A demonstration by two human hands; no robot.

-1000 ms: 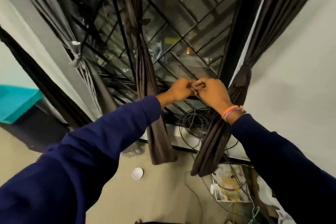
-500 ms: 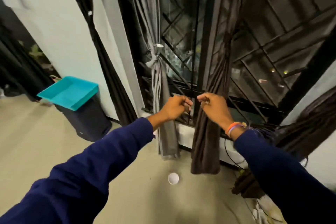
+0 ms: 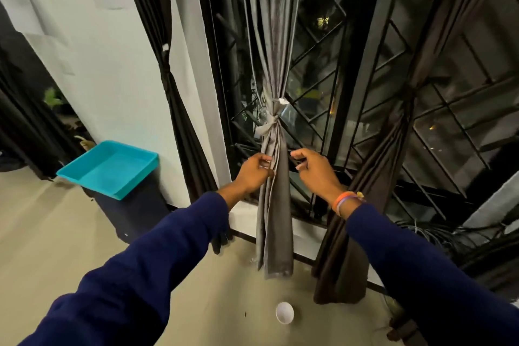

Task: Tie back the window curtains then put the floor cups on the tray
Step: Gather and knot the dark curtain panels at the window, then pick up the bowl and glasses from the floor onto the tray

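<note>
The grey curtain (image 3: 273, 199) hangs straight down between my two hands, its long axis vertical, already cinched by a knot (image 3: 270, 125) just above my knuckles. My left hand (image 3: 257, 173) touches its left edge, fingers curled against the folds — whether they truly pinch the cloth I cannot tell. My right hand (image 3: 314, 170) sits just to the right, apart from the fabric, fingers loosely curled and holding nothing. The brown curtain (image 3: 373, 177) falls beyond my right wrist, gathered at a tie higher up, and a dark curtain (image 3: 168, 84) by the wall is bound too.

So the curtain part looks about done to me, and the coming move turns downward: the white cup (image 3: 284, 320) sits on the floor below and slightly right of the grey hem, nearer my right hand. The teal tray (image 3: 84, 174) rests on a dark bin well off to the left — open floor lies between, with only the curtain hems and cables at the right edge to avoid.
</note>
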